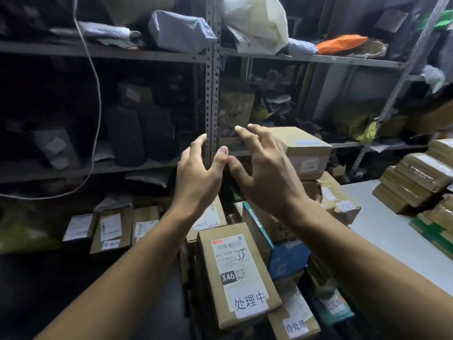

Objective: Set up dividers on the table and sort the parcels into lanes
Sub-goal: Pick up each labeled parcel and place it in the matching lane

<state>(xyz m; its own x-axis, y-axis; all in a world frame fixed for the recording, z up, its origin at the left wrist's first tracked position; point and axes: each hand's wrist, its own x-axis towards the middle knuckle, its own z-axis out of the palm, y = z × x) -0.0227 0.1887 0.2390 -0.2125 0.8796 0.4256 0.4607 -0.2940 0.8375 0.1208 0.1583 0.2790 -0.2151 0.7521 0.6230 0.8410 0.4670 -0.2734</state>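
Both hands point(228, 173) reach, fingers spread, above stacked parcels point(239, 273)

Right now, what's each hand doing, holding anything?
Left hand: open, fingers spread, holding nothing.
Right hand: open, fingers spread, holding nothing.

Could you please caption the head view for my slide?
Both open hands, left hand and right hand, reach over stacked parcels toward shelving.

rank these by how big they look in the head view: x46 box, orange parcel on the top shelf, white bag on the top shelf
1. x46 box, though it is nearest the camera, so its lead is unsure
2. white bag
3. orange parcel
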